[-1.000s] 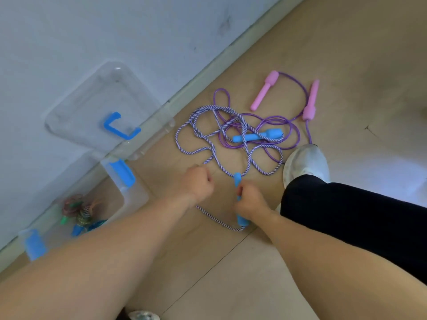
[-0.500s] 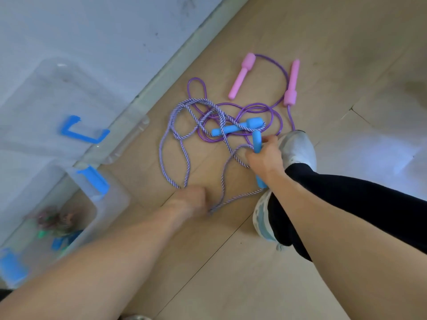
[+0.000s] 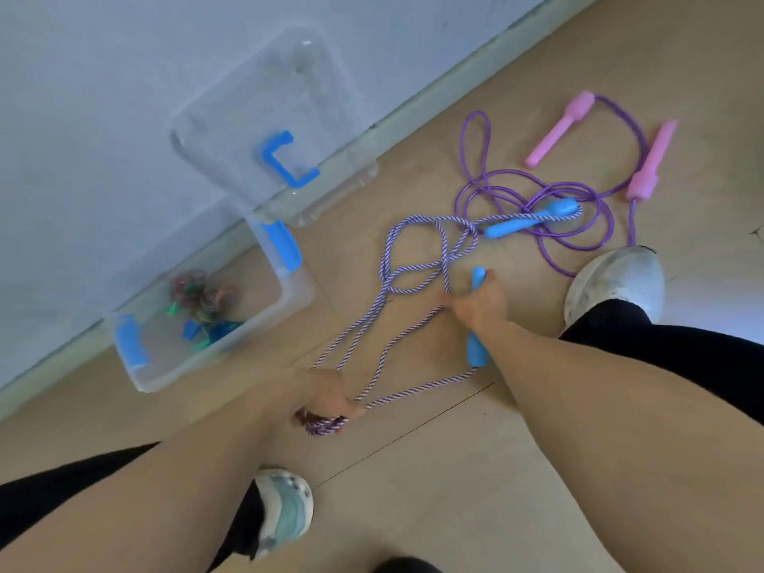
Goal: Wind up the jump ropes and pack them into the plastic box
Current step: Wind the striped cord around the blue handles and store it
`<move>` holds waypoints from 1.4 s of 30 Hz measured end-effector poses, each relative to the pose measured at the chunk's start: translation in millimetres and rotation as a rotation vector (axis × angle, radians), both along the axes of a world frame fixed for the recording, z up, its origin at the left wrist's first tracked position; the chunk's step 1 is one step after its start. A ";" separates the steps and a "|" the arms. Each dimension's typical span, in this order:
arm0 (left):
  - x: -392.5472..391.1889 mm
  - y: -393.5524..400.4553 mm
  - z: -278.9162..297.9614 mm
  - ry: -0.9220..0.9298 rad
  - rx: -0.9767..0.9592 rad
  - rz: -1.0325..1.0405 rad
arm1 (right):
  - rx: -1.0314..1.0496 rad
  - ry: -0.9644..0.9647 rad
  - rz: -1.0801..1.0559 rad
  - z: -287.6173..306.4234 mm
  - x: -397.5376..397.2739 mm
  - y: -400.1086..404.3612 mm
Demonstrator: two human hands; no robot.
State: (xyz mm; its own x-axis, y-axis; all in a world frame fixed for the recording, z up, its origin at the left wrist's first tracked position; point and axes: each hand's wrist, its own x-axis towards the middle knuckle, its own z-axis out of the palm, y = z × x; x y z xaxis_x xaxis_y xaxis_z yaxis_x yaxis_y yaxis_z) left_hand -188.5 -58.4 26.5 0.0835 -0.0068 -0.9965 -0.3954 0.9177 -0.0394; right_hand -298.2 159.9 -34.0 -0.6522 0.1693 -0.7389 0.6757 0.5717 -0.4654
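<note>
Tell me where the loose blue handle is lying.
In the head view the loose blue handle lies on the floor at upper right of centre, across the purple rope, beyond the right hand.

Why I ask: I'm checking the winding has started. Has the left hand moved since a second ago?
Yes. The left hand, gripping the striped rope, has drawn back from the blue handle on the floor, towards the person.
</note>
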 end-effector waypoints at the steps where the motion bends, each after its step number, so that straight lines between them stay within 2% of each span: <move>1: 9.0 -9.4 4.2 -0.033 -0.004 0.061 | 0.010 -0.020 0.008 -1.0 5.4 -8.5; 3: 27.9 -29.9 12.7 -0.088 -0.006 0.141 | 0.035 -0.061 0.108 1.5 16.9 -30.9; 5: 37.2 -42.7 20.0 -0.126 -0.008 0.221 | 0.057 -0.090 0.304 3.1 30.1 -56.7; 6: 38.5 -45.6 23.1 -0.077 -0.017 0.245 | 0.068 -0.093 0.410 3.8 38.4 -69.2; 8: 39.3 -52.3 20.7 0.158 -0.037 0.169 | 0.066 -0.115 0.606 6.3 58.5 -88.9; 10: 35.4 -55.2 11.1 0.505 -0.088 0.106 | 0.067 -0.184 0.785 6.6 82.6 -98.7; 13: 17.7 -46.7 -1.5 0.877 -0.106 0.311 | 0.041 -0.331 0.970 10.9 109.3 -96.4; 14: 8.1 -40.0 -6.7 0.953 -0.064 0.320 | 0.041 -0.343 0.997 11.1 111.0 -91.4; 16: -13.6 -19.8 -16.5 1.066 0.049 0.273 | 0.073 -0.249 0.963 15.0 100.0 -75.7; 18: -33.7 4.6 -27.4 1.127 0.137 0.187 | 0.111 -0.091 0.782 17.8 74.7 -52.1; 22: -45.0 44.7 -65.0 0.986 0.099 0.042 | 0.167 0.190 0.179 18.6 16.5 1.1; 24: -38.0 53.6 -75.7 0.884 0.081 0.009 | 0.219 0.197 -0.078 12.7 -6.9 21.4; 26: -29.4 55.5 -76.1 0.766 0.115 -0.031 | 0.260 0.109 -0.185 5.1 -23.0 31.9; 28: -19.9 49.2 -71.2 0.596 0.164 0.007 | 0.279 0.034 -0.174 -1.0 -32.1 30.8; 29: -15.1 41.2 -69.1 0.498 0.187 0.093 | 0.277 0.009 -0.148 -4.1 -33.4 27.0; 32: -3.7 2.2 -55.0 0.305 0.134 0.530 | 0.264 -0.032 -0.058 -13.5 -27.5 9.3; 37: 22.2 -60.1 -14.4 0.443 -0.103 1.020 | 0.266 -0.112 0.115 -6.3 -4.1 -22.2; 39: 34.2 -76.3 5.6 0.451 -0.177 1.056 | 0.210 -0.169 0.193 5.2 5.4 -34.7; 42: 39.2 -88.7 44.3 0.373 -0.091 0.840 | 0.000 -0.305 0.261 21.2 17.7 -52.1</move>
